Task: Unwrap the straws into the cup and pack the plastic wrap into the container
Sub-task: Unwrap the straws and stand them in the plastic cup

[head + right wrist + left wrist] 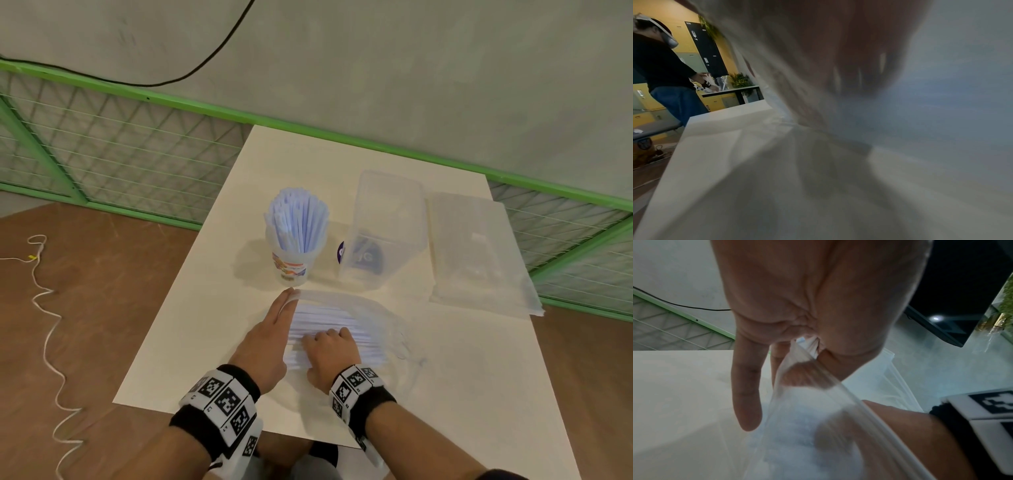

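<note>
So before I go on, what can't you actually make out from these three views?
- Right wrist view: right hand motion-blurred behind the plastic wrap; grip unreadable.
- Head view: label in the container, blurred by its wall.
- Head view: how many straws remain, hidden under both hands.
- Left wrist view: left hand fingertips blurred behind wrap.

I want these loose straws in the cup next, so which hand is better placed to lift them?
Probably the right hand: its curled fingers already lie on the straw bundle. The left hand lies straight at the bundle's end, pinching the plastic wrap, nearest the cup.
</note>
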The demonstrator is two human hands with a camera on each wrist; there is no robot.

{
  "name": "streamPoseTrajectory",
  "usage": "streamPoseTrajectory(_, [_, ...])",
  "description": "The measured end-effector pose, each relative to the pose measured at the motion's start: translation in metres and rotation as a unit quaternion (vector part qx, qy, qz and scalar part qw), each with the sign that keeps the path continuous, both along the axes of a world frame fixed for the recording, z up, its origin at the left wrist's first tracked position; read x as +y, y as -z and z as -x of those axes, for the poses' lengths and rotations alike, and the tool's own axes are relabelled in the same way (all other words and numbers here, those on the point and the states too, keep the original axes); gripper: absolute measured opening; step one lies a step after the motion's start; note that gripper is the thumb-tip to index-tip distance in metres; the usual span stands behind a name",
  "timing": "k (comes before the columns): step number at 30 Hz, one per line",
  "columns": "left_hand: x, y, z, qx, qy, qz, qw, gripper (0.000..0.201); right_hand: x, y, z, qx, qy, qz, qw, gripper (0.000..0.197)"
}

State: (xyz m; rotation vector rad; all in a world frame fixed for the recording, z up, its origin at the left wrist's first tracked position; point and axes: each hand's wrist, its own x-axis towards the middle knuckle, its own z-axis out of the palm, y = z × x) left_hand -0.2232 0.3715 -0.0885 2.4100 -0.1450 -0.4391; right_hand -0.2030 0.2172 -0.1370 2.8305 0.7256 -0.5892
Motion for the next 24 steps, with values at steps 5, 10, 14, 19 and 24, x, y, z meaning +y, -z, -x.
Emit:
streamPoseTrajectory(5, [0.0004,-0.0003,0.0008,-0.003,-0.006,-0.003,1.0,0.102,-0.0044,0.0045,0.0017,-0.031,-0.005,-0.048,0.998,0.045])
streamPoseTrajectory(10, [-0.0004,-0.0039,0.0015,-0.006,-0.006,-0.009,1.0,0.1,-0.0031,0.0071,0.0027,-0.031,0.002,-0.05,0.998,0.037])
streamPoseTrajectory(14, [-0.0001,-0.0039,0.0033,-0.001,-0.005,-0.009,1.0,0.1,-0.0001,0.0066,0.0031,-0.03,0.003,-0.037,0.999,0.033])
streamPoseTrajectory(19, [-0.0003,-0.0033,0.0034,0.0,-0.003,-0.011,1.0,0.101,0.0029,0.0079,0.0053,-0.025,0.008,-0.033,0.999,0.035])
streamPoseTrajectory(24, [-0.0015,-0.0054,0.0033,-0.004,0.001,-0.003,1.0,0.101,0.0039,0.0065,0.0024,-0.012,-0.005,-0.028,1.0,0.032])
